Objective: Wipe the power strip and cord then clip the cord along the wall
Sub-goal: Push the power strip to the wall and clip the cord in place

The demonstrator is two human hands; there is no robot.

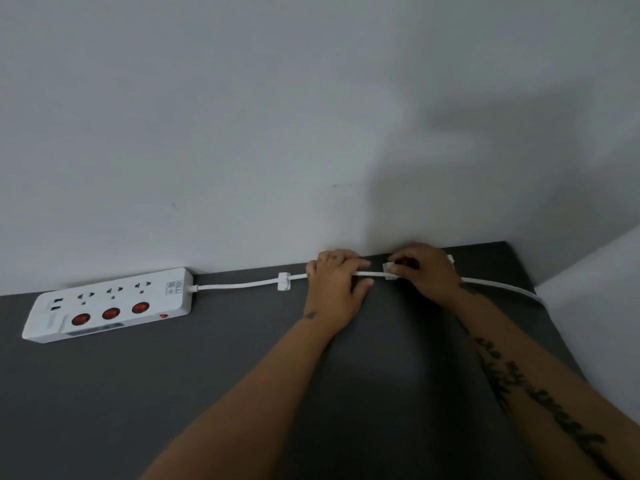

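A white power strip (110, 304) with three red switches lies on the dark grey surface (173, 393) at the left, against the wall. Its white cord (239, 285) runs right along the foot of the wall and passes through a white clip (284, 281). My left hand (334, 289) grips the cord just right of that clip. My right hand (424, 271) pinches a second white clip (389, 270) around the cord. Beyond my right hand the cord (502, 287) curves off the right edge. A third white piece (450, 259) peeks out behind my right hand.
The pale grey wall (277, 133) rises straight behind the surface. The dark surface ends at a right edge (540, 306), with a pale floor or wall (595, 306) beyond it.
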